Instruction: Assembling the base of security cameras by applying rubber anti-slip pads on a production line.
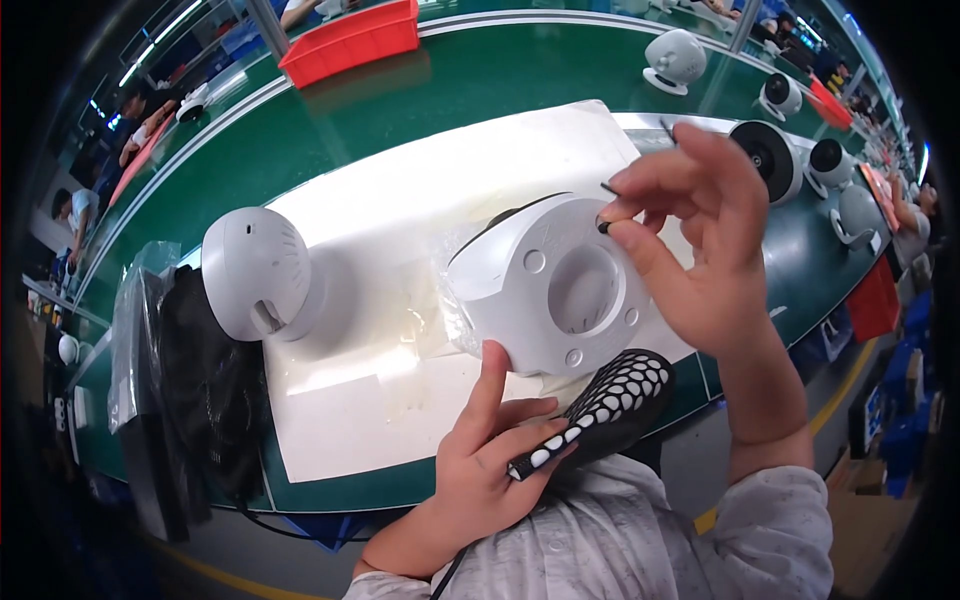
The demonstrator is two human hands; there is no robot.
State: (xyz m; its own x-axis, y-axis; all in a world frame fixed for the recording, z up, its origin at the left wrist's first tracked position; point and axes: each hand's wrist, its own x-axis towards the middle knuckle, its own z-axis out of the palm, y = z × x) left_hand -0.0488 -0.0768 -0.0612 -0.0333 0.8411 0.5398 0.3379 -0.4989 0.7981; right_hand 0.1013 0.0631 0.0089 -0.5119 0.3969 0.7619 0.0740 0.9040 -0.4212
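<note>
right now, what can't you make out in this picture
Head view: small dark piece, too small and partly covered by the right hand.
Head view: dark sliver above it; whether it extends further is hidden behind that hand.
Head view: far side of the white housing, hidden by its own body.

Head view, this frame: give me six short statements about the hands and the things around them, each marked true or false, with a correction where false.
1. The left hand holds a white-spotted black sheet. True.
2. The right hand is empty. False: its thumb and finger pinch a small dark piece.
3. The white housing has its round recess turned toward the camera. True.
4. A rounded white device stands left of that housing. True.
5. A yellow bin stands near the top of the picture. False: a red bin stands there.
6. The person's sleeves are black. False: both are pale grey, as the right sleeve shows.
</note>
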